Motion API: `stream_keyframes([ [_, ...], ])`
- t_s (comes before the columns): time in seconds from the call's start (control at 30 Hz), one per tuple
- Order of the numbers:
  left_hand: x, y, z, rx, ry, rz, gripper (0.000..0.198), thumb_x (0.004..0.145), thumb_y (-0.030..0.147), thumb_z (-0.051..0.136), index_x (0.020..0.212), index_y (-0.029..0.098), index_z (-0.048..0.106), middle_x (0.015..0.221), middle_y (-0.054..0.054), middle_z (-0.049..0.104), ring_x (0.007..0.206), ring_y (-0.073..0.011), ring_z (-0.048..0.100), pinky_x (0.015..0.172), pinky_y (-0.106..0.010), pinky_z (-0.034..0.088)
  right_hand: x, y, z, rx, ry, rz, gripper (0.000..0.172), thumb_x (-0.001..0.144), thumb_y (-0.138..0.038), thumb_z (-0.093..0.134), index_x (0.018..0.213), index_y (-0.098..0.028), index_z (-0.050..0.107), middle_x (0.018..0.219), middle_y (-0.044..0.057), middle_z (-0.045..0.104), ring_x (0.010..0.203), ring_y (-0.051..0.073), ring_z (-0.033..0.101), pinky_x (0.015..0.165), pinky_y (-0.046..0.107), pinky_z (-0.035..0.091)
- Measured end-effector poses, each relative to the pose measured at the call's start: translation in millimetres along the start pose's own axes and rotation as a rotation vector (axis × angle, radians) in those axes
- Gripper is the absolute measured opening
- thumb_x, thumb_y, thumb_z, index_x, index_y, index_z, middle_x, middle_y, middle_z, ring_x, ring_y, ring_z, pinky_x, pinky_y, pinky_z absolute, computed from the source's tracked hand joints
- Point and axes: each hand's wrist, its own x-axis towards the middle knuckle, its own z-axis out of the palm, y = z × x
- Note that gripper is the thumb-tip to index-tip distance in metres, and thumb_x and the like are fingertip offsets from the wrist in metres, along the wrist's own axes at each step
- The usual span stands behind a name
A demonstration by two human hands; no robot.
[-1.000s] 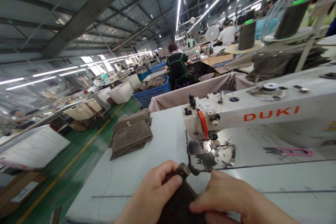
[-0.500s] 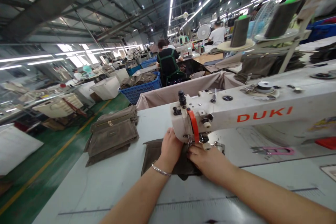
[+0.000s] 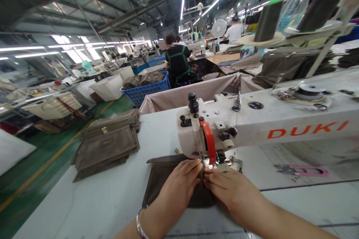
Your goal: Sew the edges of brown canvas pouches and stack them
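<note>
Shifted nearer the wearer, the left hand [image 3: 179,181] lies with the right hand [image 3: 231,188] on a brown fabric pouch [image 3: 158,179], fingers extended, any pinch indeterminable; the pouch, partly beneath the DUKI sewing machine [image 3: 244,127], is probably light and pliable, best held flat near its edges. Beyond: stacked zippered pouches [image 3: 112,149], then a blue crate [image 3: 151,92].

Here's the pale bench [image 3: 112,194], smooth-topped, and look at the left: a stack of grey-brown zipped pouches [image 3: 108,145], edges uneven! The white sewing machine [image 3: 246,127] commands the right, a dark fabric piece [image 3: 159,179] lying flat up against its needle end. Pink-handled snips [image 3: 305,171] rest beside the machine's arm, ruler markings [image 3: 342,229] along the near side.
</note>
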Motion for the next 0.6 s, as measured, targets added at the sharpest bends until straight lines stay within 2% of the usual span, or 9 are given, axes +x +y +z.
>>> stream_keyframes([
  [0.1,1,2,0.2,0.000,0.020,-0.002,0.041,0.089,0.007,0.058,0.128,0.020,0.056,0.134,-0.007,0.058,0.125,-0.0224,0.051,0.110,-0.042,0.043,0,-1,-2,0.054,0.003,-0.004,0.030,0.088,-0.006,0.047,0.111,-0.012,0.065,0.108,0.009,0.068,0.104,0.022,0.061,0.097,0.037,0.048],
  [0.3,1,13,1.4,0.012,0.056,0.018,0.043,0.086,0.002,0.059,0.125,0.019,0.057,0.128,-0.006,0.061,0.120,-0.0222,0.055,0.107,-0.042,0.046,-2,2,-3,0.053,-0.080,0.009,0.026,0.089,-0.008,0.047,0.106,-0.014,0.066,0.107,0.011,0.067,0.106,0.022,0.060,0.096,0.038,0.049],
  [0.6,4,6,2.8,0.049,0.108,0.059,0.032,0.088,0.005,0.057,0.117,0.017,0.058,0.121,-0.007,0.065,0.114,-0.0228,0.059,0.103,-0.042,0.049,4,0,-7,0.102,-0.062,0.049,0.026,0.090,-0.009,0.046,0.106,-0.014,0.066,0.102,0.009,0.068,0.099,0.023,0.061,0.093,0.039,0.049],
])
